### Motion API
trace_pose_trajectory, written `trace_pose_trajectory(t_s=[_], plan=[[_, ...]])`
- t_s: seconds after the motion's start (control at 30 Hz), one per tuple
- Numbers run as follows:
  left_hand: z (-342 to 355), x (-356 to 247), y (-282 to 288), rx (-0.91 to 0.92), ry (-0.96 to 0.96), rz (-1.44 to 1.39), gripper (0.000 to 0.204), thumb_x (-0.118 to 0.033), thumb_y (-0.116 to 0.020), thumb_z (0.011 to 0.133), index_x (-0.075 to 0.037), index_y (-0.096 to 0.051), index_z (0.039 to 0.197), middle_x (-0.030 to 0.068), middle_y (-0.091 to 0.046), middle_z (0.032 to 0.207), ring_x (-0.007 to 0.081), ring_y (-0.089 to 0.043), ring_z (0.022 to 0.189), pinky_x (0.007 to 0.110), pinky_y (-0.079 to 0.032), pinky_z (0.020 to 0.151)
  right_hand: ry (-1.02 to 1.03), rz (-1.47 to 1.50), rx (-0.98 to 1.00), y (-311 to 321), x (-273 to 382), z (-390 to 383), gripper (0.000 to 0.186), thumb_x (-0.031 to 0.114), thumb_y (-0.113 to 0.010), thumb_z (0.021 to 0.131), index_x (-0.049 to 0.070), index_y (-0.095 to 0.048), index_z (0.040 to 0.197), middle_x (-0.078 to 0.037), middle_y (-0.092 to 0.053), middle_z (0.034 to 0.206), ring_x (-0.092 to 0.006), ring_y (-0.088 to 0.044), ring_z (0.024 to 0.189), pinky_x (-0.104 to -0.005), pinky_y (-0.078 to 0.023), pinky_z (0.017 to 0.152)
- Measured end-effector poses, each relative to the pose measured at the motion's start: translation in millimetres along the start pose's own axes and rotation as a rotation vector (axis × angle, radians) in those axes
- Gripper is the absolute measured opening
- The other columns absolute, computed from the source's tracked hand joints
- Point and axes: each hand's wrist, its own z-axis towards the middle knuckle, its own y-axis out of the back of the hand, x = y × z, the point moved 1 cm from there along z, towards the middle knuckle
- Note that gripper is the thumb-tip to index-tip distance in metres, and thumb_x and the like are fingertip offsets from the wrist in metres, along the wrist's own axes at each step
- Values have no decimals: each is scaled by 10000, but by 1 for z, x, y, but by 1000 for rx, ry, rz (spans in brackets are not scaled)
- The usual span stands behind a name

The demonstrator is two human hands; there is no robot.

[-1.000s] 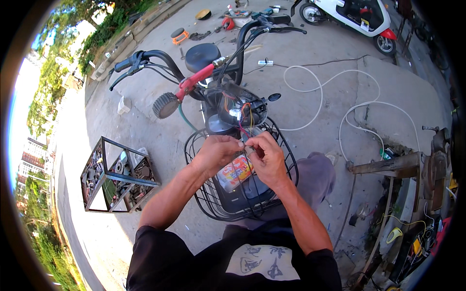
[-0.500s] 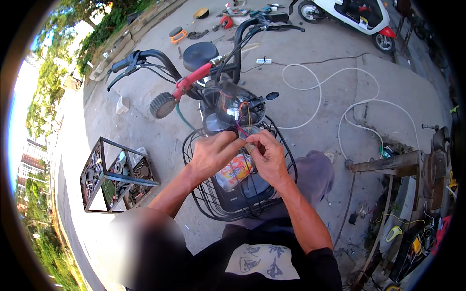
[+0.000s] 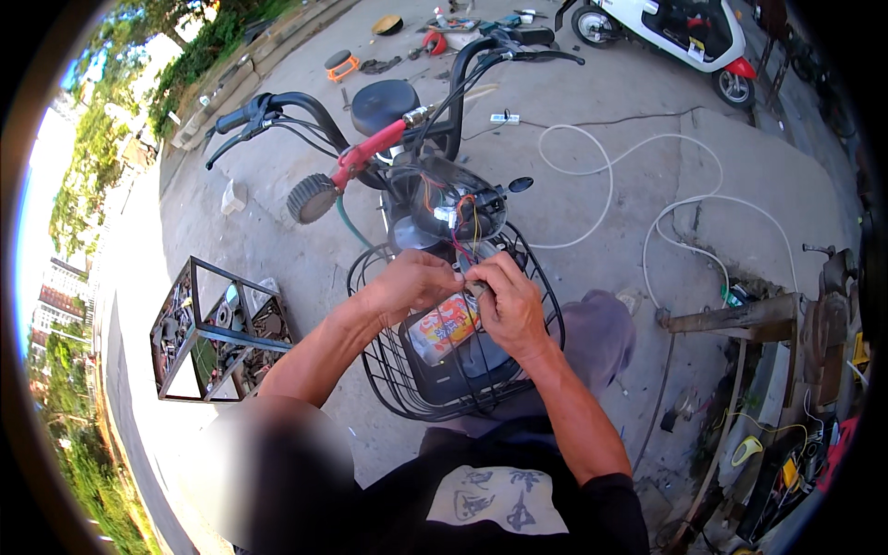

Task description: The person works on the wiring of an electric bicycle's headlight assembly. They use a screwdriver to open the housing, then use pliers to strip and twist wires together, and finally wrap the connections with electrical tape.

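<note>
The left hand (image 3: 410, 283) and right hand (image 3: 509, 301) nearly meet above the basket (image 3: 472, 405), fingertips apparently pinching thin wires (image 3: 459, 243) (the ends are hidden by the fingers). The wires should handle as light, limp and easily nicked, best gripped by their coating just behind the ends. Inside the basket's stiff black bars lies a glossy packet (image 3: 444, 330). Left of the basket stands an angular metal rack (image 3: 242, 339); right of the basket, a smooth pale hose (image 3: 611, 185) loops.
</note>
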Motion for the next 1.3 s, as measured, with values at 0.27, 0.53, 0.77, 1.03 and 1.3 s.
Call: trace_pose_trajectory(t_s=[0.27,0.53,0.77,1.03,1.3], plan=[[-12,15,-7,-217,-538,468,376,-168,-920,937,-37,-735,1238,-20,-676,967,57,-517,639,252,-411,533,-240,299,1,-10,-20,-5,297,-177,-590,897,-11,-706,1114,-115,-645,1038,-275,-707,893,-353,-559,777],[-30,2,-24,-494,-1344,1521,341,-144,-839,824,-139,-741,1150,10,-668,1004,170,-728,753,334,-554,576,-278,285,19,-5,-16,-2,282,-177,-597,919,-22,-706,1127,-117,-648,1043,-271,-718,898,-360,-564,776],[-19,17,-28,-531,-1090,1301,179,-137,-778,965,-61,-753,1124,56,-656,882,149,-702,732,324,-537,598,-110,126,-28,-5,-10,-2,293,-144,-657,892,4,-698,1140,-135,-658,1063,-338,-747,939,-430,-600,792],[-1,18,-14,-95,-54,-112,189,-193,-742,1092,-8,-775,1080,-8,-621,807,31,-422,591,239,-304,539,-5,-79,-16,-3,-6,-3,313,-125,-663,872,40,-682,1137,-127,-652,1076,-397,-728,927,-483,-589,780],[-18,14,-7,-405,-999,1022,197,-88,-816,992,-56,-785,1183,25,-707,1083,176,-684,670,310,-542,593,-191,125,36,-2,-7,1,253,-130,-617,923,6,-687,1125,-146,-663,1091,-388,-730,969,-449,-588,818]])
